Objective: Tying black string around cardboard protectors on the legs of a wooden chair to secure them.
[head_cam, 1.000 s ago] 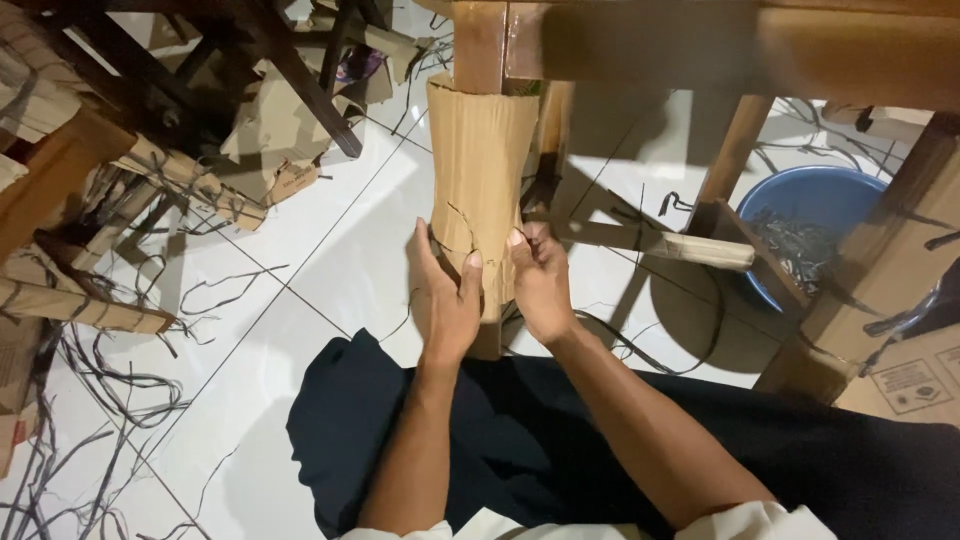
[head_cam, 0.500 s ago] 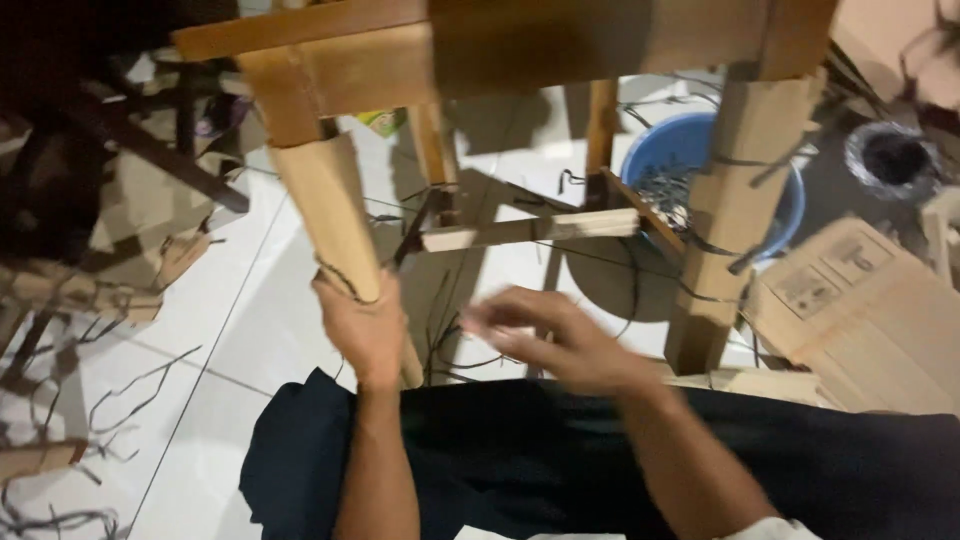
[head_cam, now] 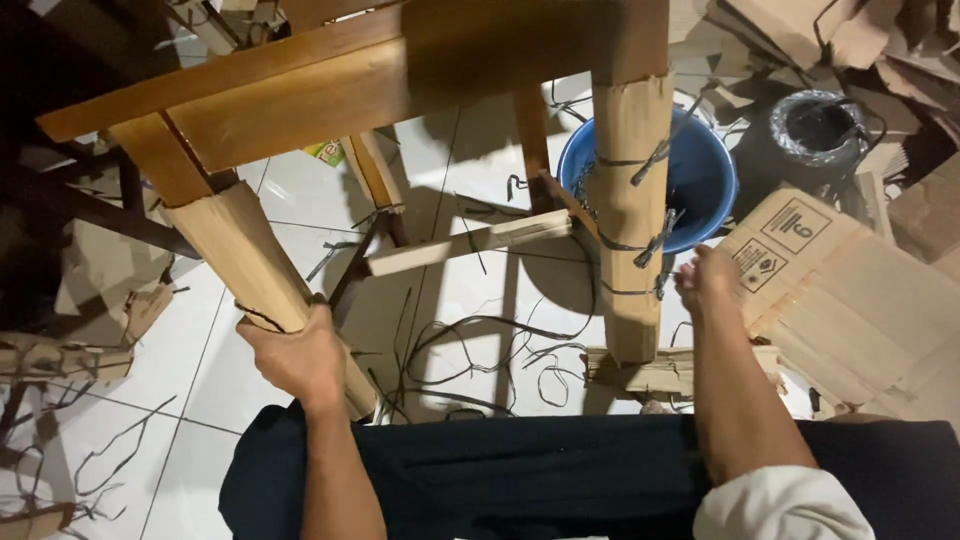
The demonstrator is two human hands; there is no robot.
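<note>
Head view: half a second ago the right hand point(head_cam: 708, 280) was sweeping across the middle above the lap; now it has reached the far leg point(head_cam: 632, 215), which is wrapped in cardboard and bound with dark straps point(head_cam: 650, 160). Its fingers touch the lowest strap at the leg's right edge; whether they pinch it I cannot tell. The left hand point(head_cam: 295, 358) has stayed on the near leg point(head_cam: 245, 270), fingers clenched round its cardboard wrap. So the work seems to have shifted from the near leg to the far one's ties.

The frame's rail point(head_cam: 330, 90) hangs above both hands. Between the legs lies open tiled floor point(head_cam: 470, 290) strewn with loose strap ends. Right of the far leg a blue bucket point(head_cam: 705, 180) and flat cartons point(head_cam: 850, 290) crowd close.
</note>
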